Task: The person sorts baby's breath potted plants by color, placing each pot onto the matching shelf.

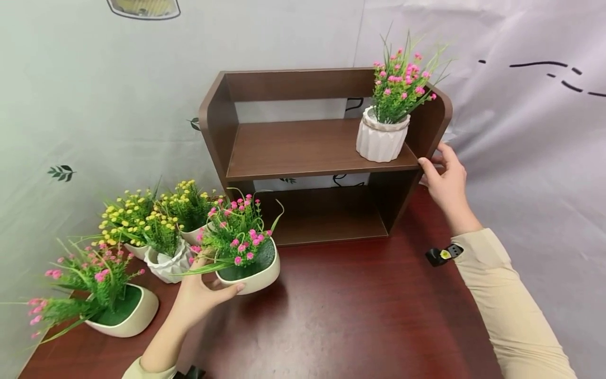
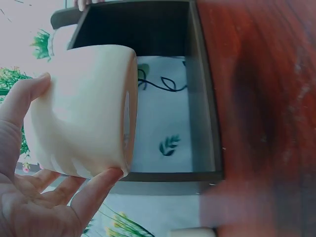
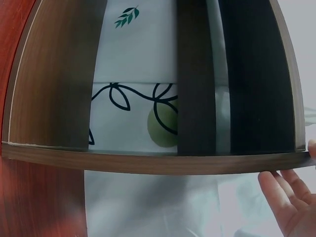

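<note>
L hand (image 1: 198,297) grips pink-flwr pot (image 1: 264,276), R hand (image 1: 447,181) grips shelf (image 1: 295,145); white pot (image 1: 381,139) occupies upper R end.

A red bench (image 1: 350,305) is carrying three yellow-flowered pots (image 1: 168,266), one pink-flowered pot (image 1: 130,316) and a brown shelf (image 1: 326,210), whose upper board (image 1: 293,145) is bearing a white pot (image 1: 382,141).

Cream pot (image 2: 86,108), dark brown shelf (image 1: 293,146)
</note>
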A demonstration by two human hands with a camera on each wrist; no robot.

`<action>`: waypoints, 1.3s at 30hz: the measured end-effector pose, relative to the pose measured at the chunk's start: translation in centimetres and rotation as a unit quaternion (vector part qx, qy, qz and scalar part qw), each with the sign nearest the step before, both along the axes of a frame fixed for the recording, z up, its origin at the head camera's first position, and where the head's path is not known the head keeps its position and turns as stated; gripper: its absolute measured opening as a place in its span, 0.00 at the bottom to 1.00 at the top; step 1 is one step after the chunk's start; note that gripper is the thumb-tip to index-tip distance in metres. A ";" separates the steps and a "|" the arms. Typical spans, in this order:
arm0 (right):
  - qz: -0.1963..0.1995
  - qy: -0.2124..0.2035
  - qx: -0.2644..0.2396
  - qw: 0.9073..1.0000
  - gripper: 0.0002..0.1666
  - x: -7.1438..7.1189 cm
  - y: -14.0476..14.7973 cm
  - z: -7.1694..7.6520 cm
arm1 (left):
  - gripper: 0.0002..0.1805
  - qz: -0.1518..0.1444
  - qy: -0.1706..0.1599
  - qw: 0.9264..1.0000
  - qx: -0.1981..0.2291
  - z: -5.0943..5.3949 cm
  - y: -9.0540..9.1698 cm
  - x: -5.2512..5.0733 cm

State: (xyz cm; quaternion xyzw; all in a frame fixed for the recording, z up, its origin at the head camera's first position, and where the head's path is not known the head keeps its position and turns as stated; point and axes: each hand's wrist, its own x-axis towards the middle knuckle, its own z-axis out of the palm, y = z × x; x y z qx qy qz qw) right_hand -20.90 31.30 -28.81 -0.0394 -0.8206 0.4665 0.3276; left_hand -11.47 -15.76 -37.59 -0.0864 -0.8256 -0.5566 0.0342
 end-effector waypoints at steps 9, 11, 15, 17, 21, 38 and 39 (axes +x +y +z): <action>0.013 -0.008 0.021 1.000 0.25 -0.2 -0.1 -0.3 | 0.36 -0.001 0.064 0.998 -0.022 2.1 0.5 0.3; 0.009 -0.007 0.019 1.000 0.25 -0.2 -0.2 -0.3 | 0.36 -0.006 0.084 0.996 -0.028 2.7 0.7 0.2; 0.000 -0.005 0.016 1.000 0.24 -0.2 -0.1 -0.2 | 0.37 -0.020 0.102 0.994 -0.032 4.0 1.2 -0.4; 0.003 -0.007 0.011 1.000 0.24 -0.2 0.0 -0.2 | 0.38 -0.029 0.105 0.993 -0.033 4.7 1.4 -0.6; 0.005 -0.004 0.010 1.000 0.24 -0.2 0.0 -0.2 | 0.36 -0.032 0.120 0.991 -0.049 6.0 1.9 -0.7; -0.013 0.020 0.039 0.999 0.23 0.0 0.2 -0.4 | 0.39 0.006 0.205 0.973 -0.110 11.3 5.0 -2.1; -0.011 0.021 0.037 0.999 0.23 0.0 0.2 -0.4 | 0.39 0.004 0.207 0.973 -0.107 11.6 5.3 -2.3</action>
